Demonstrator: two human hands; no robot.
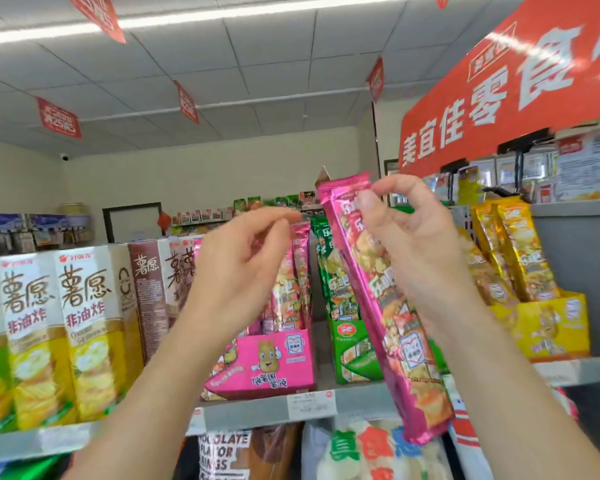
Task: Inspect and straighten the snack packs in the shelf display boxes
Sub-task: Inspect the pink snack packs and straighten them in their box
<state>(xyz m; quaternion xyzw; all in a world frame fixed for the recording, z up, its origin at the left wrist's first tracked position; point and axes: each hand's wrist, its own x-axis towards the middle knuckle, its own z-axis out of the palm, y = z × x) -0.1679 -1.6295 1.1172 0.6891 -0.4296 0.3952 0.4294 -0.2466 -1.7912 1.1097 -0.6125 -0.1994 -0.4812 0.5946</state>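
My right grip (416, 251) is pinching a long pink snack pack (395, 327) near its upper end, thumb and curled fingers closed on the film. The pack hangs in the air in front of the shelf (250, 414). It is tilted, with its top at 11 o'clock and its tail at 5 o'clock, and it crosses in front of the green box (354, 348). The pink box (267, 358) sits at 8 o'clock of it.

The left grip (236, 268) is raised at 9 o'clock of the held pack. Its fingertips are drawn toward the thumb, close by the tops of the pink packs (291, 289) standing in the pink box. Blur keeps me from telling whether it pinches one of them or nothing.

I judge the pack to be light, a thin shiny film sleeve over brittle crisps. It will likely flex along its length, slide under dry fingers, and crack inside if squeezed mid-body. I would hold it by the flat sealed end or lightly by the long edges. I would also steady the tail with the left grip when lowering it upright into the pink box.
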